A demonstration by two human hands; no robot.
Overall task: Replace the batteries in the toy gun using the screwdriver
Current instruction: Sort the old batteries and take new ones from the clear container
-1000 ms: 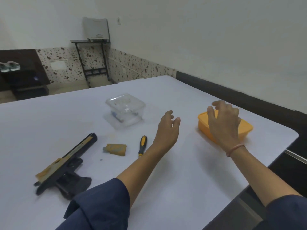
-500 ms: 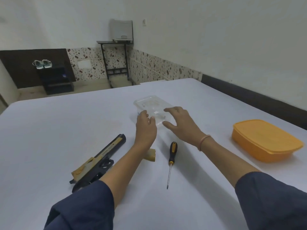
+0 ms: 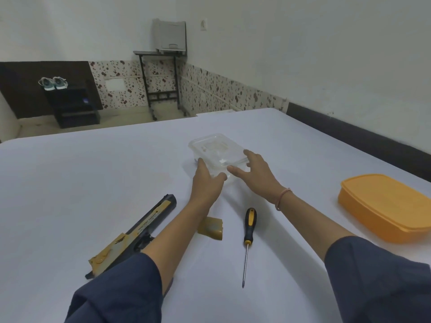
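A black and gold toy gun (image 3: 140, 234) lies on the white table (image 3: 70, 194) at the lower left, partly hidden by my left forearm. Its gold battery cover (image 3: 212, 229) lies loose beside the arm. The yellow-and-black screwdriver (image 3: 248, 231) lies to the right of the cover, tip pointing toward me. Behind these stands a clear plastic container (image 3: 215, 148) with its lid on. My left hand (image 3: 206, 180) touches its near left side with fingers extended. My right hand (image 3: 254, 173) rests spread against its near right corner, thumb on the front edge.
An orange lidded box (image 3: 387, 206) sits at the right side of the table, near the edge. Beyond the table's far edge are a black stand (image 3: 161, 85) and a dark shelf with shoes (image 3: 70, 101).
Both hands have left the orange box and moved left to the clear container, closing in on its two near sides. The view has swung left with them.
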